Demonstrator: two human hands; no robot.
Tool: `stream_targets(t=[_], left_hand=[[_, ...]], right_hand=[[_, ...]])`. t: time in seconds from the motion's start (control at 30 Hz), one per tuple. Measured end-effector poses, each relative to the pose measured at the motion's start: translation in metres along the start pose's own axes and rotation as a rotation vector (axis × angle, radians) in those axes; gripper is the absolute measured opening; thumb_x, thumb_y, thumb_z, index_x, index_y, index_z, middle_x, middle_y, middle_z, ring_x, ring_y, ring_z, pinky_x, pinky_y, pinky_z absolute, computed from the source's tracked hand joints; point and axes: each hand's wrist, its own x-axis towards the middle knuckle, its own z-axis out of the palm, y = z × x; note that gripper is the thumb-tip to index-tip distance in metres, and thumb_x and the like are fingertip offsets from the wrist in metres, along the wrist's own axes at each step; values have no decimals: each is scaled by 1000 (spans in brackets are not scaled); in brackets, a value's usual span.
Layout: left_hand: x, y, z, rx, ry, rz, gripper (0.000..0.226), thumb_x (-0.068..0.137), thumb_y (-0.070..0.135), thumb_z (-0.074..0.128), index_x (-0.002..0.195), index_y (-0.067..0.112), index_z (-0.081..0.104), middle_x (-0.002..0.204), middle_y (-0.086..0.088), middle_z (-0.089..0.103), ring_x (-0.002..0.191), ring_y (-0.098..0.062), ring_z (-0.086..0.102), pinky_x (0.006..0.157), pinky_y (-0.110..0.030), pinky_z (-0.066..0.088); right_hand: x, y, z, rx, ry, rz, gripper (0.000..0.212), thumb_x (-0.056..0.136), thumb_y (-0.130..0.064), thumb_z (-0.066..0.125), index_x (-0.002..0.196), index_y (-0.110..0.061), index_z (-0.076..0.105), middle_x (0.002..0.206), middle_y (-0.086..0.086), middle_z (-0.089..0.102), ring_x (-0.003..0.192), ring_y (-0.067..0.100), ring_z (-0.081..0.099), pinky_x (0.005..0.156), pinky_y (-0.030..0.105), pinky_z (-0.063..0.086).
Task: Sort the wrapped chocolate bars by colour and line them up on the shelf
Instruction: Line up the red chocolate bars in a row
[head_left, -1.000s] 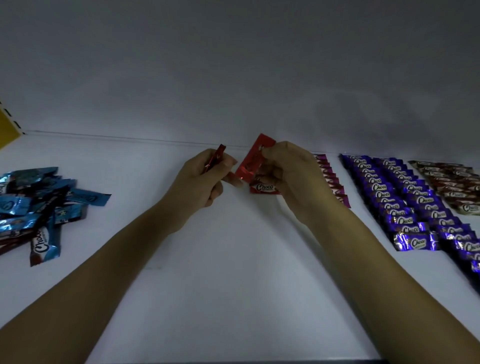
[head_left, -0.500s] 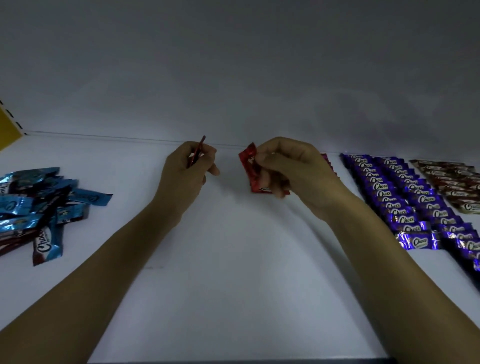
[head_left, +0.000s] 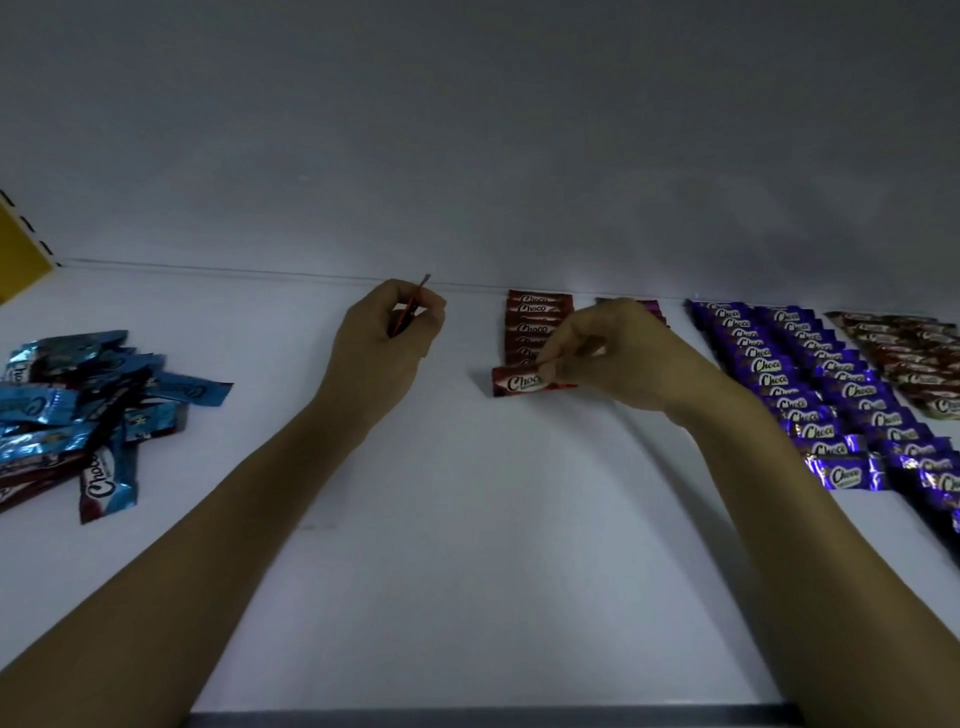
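My right hand (head_left: 618, 358) pinches a red wrapped bar (head_left: 519, 382) that lies flat on the white shelf (head_left: 467, 519) at the near end of a row of red bars (head_left: 535, 322). Part of that row is hidden behind my fingers. My left hand (head_left: 387, 338) grips another red bar (head_left: 410, 312) edge-on, held upright above the shelf to the left of the row. A pink row (head_left: 657, 309) peeks out behind my right hand. Two purple rows (head_left: 810, 389) lie further right.
A loose heap of blue bars (head_left: 78, 410) lies at the left. A brown row (head_left: 904, 353) runs along the far right. The shelf's back wall (head_left: 467, 156) rises just behind the rows, and a yellow panel (head_left: 21, 249) stands at the far left. The front edge (head_left: 467, 719) is dark.
My right hand has lowered its red bar from the air down onto the shelf at the front of the red row. My left hand stayed nearly still with its bar.
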Motion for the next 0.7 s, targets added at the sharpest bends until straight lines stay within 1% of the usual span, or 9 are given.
stream_targets(t=[0.1, 0.2, 0.37, 0.43, 0.47, 0.53, 0.6, 0.67, 0.7], left_hand=[[1, -1, 0, 13, 1, 10, 14, 95, 14, 55, 84, 23, 60, 54, 11, 49, 44, -1, 42, 42, -10, 31], [1, 0, 0, 39, -4, 24, 16, 94, 13, 56, 83, 24, 59, 50, 13, 51, 44, 0, 44, 43, -10, 33], [0, -1, 0, 44, -16, 20, 13, 93, 15, 58, 86, 25, 59, 51, 13, 47, 44, -2, 39, 44, -13, 32], [1, -1, 0, 36, -19, 14, 11, 93, 15, 58, 96, 25, 58, 61, 5, 47, 50, -8, 39, 47, -18, 33], [1, 0, 0, 35, -14, 13, 16, 93, 14, 58, 104, 25, 55, 66, 0, 46, 52, -11, 39, 49, -21, 33], [-1, 3, 0, 4, -32, 14, 29, 95, 10, 55, 120, 23, 49, 68, -4, 48, 53, -11, 40, 50, -22, 34], [-6, 8, 1, -137, -155, -11, 37, 98, 6, 48, 131, 21, 43, 68, -3, 55, 50, -8, 42, 46, -19, 33], [-11, 13, 3, -375, -369, -87, 38, 97, 9, 46, 131, 24, 41, 67, -5, 62, 44, -8, 43, 40, -19, 29], [-13, 14, 4, -471, -477, -127, 38, 94, 13, 47, 130, 25, 42, 67, -6, 65, 41, -9, 43, 38, -20, 27]], right_hand=[[2, 4, 1, -193, 38, 27, 12, 75, -16, 77, 73, -26, 71, 72, -17, 62, 64, -2, 54, 68, 21, 44], [3, 6, 2, -269, 78, 47, 7, 75, -22, 77, 75, -27, 72, 70, -21, 56, 62, -4, 50, 65, 17, 39], [5, 8, 5, -315, 104, 48, 13, 74, -23, 77, 71, -31, 67, 71, -23, 55, 67, -1, 49, 85, 31, 45], [6, 9, 6, -344, 124, 54, 16, 73, -23, 78, 74, -30, 64, 72, -21, 54, 73, 2, 52, 85, 32, 45], [6, 9, 6, -348, 153, 60, 19, 73, -23, 78, 75, -30, 60, 74, -20, 53, 75, 5, 53, 82, 31, 44], [6, 8, 7, -225, 243, 45, 23, 76, -21, 77, 73, -28, 55, 75, -15, 55, 71, 6, 53, 73, 28, 42], [4, 0, 9, 91, 289, -10, 16, 82, -15, 72, 74, -24, 61, 77, -5, 63, 69, 10, 58, 68, 30, 48], [1, -14, 14, 445, 183, -55, 4, 87, -13, 67, 87, -15, 70, 80, -2, 68, 78, 13, 64, 73, 29, 52], [0, -19, 19, 565, 108, -71, 10, 88, -16, 65, 94, -11, 71, 78, -2, 68, 80, 15, 64, 76, 30, 51]])
